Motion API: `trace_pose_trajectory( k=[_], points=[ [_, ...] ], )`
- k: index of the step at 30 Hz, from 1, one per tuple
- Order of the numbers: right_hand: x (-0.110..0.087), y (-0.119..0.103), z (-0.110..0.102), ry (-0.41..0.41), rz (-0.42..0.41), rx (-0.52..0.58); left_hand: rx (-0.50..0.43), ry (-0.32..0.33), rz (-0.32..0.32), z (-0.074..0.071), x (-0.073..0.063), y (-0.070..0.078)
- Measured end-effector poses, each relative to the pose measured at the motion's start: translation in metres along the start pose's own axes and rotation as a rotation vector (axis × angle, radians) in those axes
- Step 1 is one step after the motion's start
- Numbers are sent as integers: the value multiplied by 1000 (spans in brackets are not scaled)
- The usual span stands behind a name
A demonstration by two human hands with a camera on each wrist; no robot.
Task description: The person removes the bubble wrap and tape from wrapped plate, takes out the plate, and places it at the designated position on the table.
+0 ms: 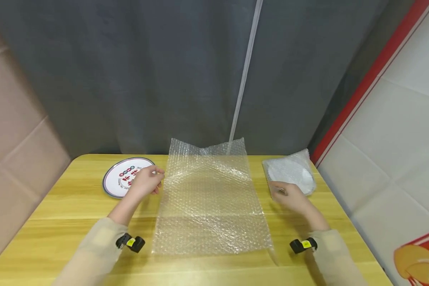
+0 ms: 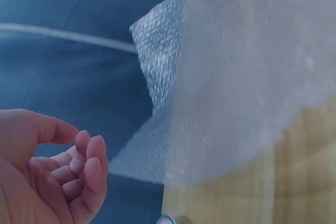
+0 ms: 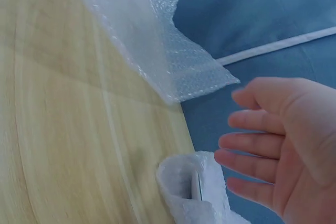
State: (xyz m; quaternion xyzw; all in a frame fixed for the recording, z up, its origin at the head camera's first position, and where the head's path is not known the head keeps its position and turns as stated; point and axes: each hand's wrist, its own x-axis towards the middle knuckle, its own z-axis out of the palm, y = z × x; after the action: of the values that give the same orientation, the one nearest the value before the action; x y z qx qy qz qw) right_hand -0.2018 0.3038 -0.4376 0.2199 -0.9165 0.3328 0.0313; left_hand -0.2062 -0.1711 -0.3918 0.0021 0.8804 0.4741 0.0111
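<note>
A sheet of clear bubble wrap [image 1: 211, 198] lies spread over the middle of the table, its far end hanging past the back edge. Close to its left side hovers my left hand [image 1: 148, 182], fingers loosely bent and holding nothing; in the left wrist view the thumb and fingertips [image 2: 94, 153] are bare. Partly behind that hand is a round white plate [image 1: 116, 180] with a dark rim and red lettering. My right hand [image 1: 289, 195] is held over the right side with relaxed fingers, empty, in front of a bubble-wrapped white plate [image 1: 293, 172].
The wooden table [image 1: 75, 222] meets a dark grey curtain [image 1: 146, 79] at the back, which has a pale vertical strip. A white wall panel [image 1: 389, 159] with red trim runs along the right, and a beige tiled wall [image 1: 14, 139] along the left.
</note>
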Motion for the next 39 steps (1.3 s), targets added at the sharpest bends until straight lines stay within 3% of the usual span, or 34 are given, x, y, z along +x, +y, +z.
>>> trace_pose_trajectory(
  k=[8,17,24,39],
  points=[
    [-4,2,-11,169,126,-32,41,-81,87,27,9,27],
    [-7,14,-23,348,193,4,69,-133,168,65,22,44],
    [-15,32,-40,333,304,-22,4,-163,145,96,27,59],
    [-6,82,-65,360,415,1,-180,-277,109,158,39,83]
  ],
)
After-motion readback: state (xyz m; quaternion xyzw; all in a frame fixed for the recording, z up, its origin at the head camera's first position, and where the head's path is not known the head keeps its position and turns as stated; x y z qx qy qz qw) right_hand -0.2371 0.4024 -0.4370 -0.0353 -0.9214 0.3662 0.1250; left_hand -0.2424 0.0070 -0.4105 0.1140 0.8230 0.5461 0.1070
